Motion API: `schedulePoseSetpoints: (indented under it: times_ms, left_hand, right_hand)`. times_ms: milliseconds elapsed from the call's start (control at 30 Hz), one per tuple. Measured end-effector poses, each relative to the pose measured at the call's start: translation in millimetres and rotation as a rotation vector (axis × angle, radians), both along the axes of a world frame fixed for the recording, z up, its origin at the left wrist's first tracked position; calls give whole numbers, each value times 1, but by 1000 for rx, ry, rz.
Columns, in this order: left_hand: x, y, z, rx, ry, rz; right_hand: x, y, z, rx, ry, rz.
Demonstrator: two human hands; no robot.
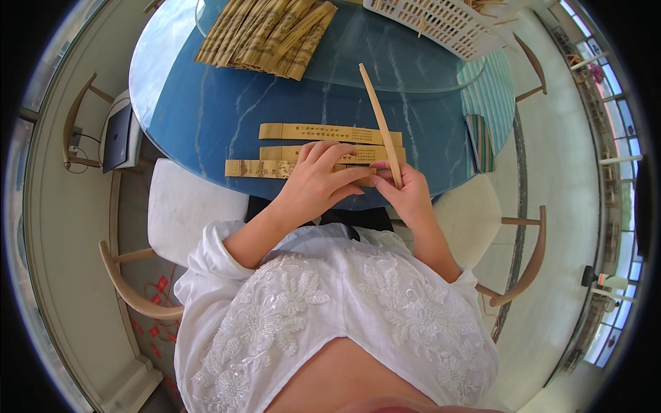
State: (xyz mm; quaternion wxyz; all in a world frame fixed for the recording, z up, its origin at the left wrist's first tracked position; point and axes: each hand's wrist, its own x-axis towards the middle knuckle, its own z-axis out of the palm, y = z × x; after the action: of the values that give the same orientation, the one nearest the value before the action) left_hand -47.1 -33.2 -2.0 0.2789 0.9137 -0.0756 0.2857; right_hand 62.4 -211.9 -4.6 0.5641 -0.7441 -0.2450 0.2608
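Three flat gold paper chopstick sleeves lie at the near edge of the blue table: a far one, a middle one and the nearest one. My left hand rests over the nearest sleeve, its fingers apart and partly across the middle one. Its index fingertip reaches the sleeve's right end, close to my right fingers. My right hand is closed around the lower end of a pair of wooden chopsticks, which tilts up and to the left. Its thumb and index fingertip touch the sleeve's right end.
A heap of gold sleeves lies on the glass turntable at the far left. At the far right stands a white perforated basket with chopsticks. A striped notebook lies on the right edge. White chairs flank me; a laptop is at left.
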Motion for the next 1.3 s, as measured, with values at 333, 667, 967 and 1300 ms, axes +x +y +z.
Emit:
schedulePoseSetpoints:
  times_ms: [333,667,967,1300]
  left_hand:
    - [14,2,-7,-155,130,-191]
    - [19,2,-2,-126,226,-227]
    - [17,11,-1,-297,272,-172]
    - [16,27,-4,-327,293,-89]
  right_hand:
    - [0,-2,-2,6,-82,-9]
    - [0,-1,6,-92,-179,17]
    - [15,-19,-3,-29,-468,-46]
    - [30,-80,25,-340,-912,52]
